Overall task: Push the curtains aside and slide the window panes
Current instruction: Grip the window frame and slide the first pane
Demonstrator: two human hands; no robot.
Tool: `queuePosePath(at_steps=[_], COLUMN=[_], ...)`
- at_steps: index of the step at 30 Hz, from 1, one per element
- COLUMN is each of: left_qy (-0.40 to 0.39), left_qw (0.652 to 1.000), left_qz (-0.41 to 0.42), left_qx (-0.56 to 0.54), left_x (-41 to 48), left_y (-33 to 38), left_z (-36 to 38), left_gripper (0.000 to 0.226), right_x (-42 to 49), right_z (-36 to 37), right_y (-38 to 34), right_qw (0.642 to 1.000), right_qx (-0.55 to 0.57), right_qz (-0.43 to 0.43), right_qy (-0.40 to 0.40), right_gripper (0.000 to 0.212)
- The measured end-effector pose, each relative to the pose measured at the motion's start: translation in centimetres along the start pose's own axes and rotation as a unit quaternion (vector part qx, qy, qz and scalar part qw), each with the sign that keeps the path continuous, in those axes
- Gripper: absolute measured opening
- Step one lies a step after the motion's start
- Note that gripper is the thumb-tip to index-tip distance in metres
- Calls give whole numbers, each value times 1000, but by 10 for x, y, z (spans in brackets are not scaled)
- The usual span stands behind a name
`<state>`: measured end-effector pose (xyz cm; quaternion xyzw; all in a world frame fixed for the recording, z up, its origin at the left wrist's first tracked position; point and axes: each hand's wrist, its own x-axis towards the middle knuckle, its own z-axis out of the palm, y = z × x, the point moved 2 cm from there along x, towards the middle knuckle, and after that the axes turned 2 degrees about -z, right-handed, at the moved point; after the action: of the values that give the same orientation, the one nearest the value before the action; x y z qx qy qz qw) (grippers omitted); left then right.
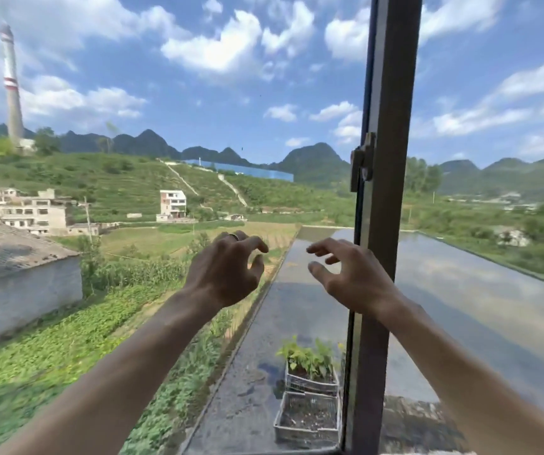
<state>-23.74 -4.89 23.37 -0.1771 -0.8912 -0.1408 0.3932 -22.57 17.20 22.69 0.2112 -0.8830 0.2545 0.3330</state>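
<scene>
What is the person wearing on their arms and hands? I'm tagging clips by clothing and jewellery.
Both forearms are bare as far as the picture shows: no sleeves, gloves, watch or bracelet in view. The left hand wears a single dark, plain-looking band ring on one finger. The right hand shows no ring or other jewellery on the parts that can be seen.

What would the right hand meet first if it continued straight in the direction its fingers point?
The right hand points left, toward the left hand. Only open air shows between them, so it would probably meet that hand first, though their depths are unclear.
</scene>
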Motion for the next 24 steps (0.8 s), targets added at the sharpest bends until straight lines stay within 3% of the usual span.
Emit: queuePosePath(at_steps=[4,9,16,24], left_qy=[158,192,273,286], left_qw=[985,976,946,943], left_qz=[64,81,103,108], left_qx=[5,66,140,129], left_x=[43,87,103,105], left_y=[19,20,0,-2], left_z=[-9,9,48,48], left_gripper=[41,60,62,61], right_x=[28,55,71,77], right_z=[-42,-66,-52,-44], right_y=[2,5,25,36], right_qw=[986,934,900,883], right_qx=[-31,-119,-218,-226], right_qz=[-48,-82,-95,-117], right_qy=[159,326,364,396], right_gripper=[21,30,61,61])
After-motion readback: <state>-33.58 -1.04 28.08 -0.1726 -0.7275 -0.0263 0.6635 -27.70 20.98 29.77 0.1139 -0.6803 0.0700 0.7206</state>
